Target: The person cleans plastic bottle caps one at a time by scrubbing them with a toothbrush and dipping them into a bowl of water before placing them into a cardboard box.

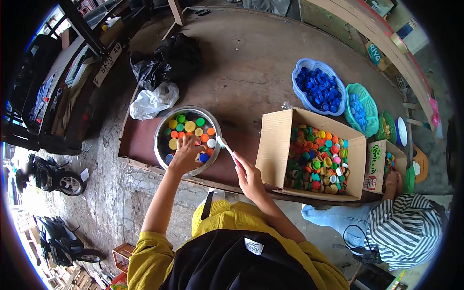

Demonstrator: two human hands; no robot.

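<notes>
A round metal basin (218, 126) holds bottle caps of many colours, apparently in water. My left hand (185, 155) reaches over its near side, fingers curled down among the caps. Those fingertips look drawn together, but what lies between them is hidden. To the right, my right hand (250, 180) is closed around the handle of a small brush (226, 145), which looks like a toothbrush. The brush's white head points up and left, close to the basin's right rim.
A cardboard box (274, 150) full of caps stands to the right. Beyond it are a blue basket (296, 77) and a turquoise basket (374, 113) of blue caps. Plastic bags (154, 100) lie behind the basin. A person in stripes (406, 227) reaches into a smaller box (374, 166).
</notes>
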